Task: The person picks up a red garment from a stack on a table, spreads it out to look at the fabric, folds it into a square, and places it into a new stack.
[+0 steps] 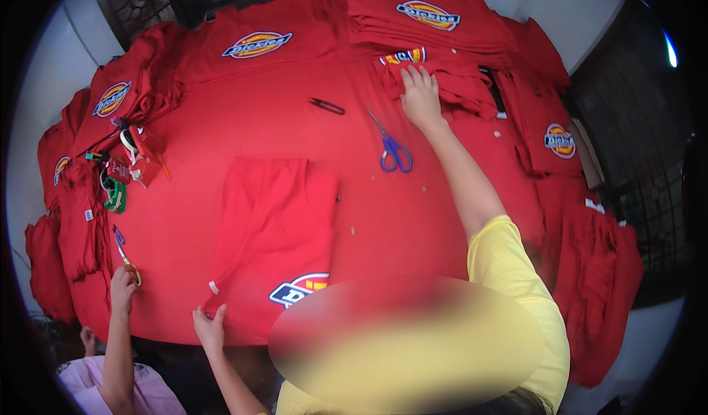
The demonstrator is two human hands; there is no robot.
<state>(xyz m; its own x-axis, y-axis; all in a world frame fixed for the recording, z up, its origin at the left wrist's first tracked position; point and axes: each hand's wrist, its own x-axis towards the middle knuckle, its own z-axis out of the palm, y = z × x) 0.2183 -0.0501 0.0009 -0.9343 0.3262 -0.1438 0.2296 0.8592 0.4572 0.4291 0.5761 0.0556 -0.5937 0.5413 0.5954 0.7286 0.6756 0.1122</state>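
Spread across the near middle of the red-covered table lies a folded red shirt (273,216) with a printed logo and a small white tag. My left hand (210,328) is at its lower left corner, thumb and forefinger apart. My right hand (421,94) reaches far out and rests, fingers spread, on a crumpled pile of red shirts (461,83) at the far right. Left of that arm lie blue-handled scissors (396,154) and a dark pair of thread snips (327,106). A blurred patch hides part of the near edge.
Stacks of folded red shirts (428,17) line the far side, with more shirts (590,267) along the right edge. At left stand holders with pens and tape (122,168). A co-worker's hand (122,290) holds yellow-handled scissors (133,269) at lower left.
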